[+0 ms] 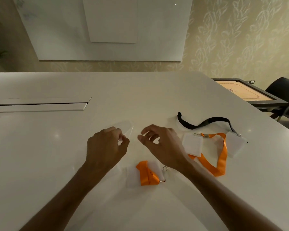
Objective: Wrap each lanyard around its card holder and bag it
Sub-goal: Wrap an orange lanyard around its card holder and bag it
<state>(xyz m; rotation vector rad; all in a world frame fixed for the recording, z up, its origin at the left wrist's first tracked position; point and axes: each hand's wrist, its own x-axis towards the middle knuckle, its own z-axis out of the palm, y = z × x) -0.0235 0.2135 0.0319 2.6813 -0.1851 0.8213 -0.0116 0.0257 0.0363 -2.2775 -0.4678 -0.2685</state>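
Left hand (107, 144) pinches the clear bag (125, 128) at its mouth; right hand (158, 140) hovers loosely curled, empty. Spread the mouth wide, then fetch the wrapped holder (145, 175) at six o'clock.

A white table (57, 155) fills the lower view, with a long cable slot (40, 104) at nine o'clock. A whiteboard (107, 30) hangs at twelve o'clock. At three o'clock stand a carrom board (245, 93) and a black chair (283, 90), before leaf-patterned wallpaper (240, 39).
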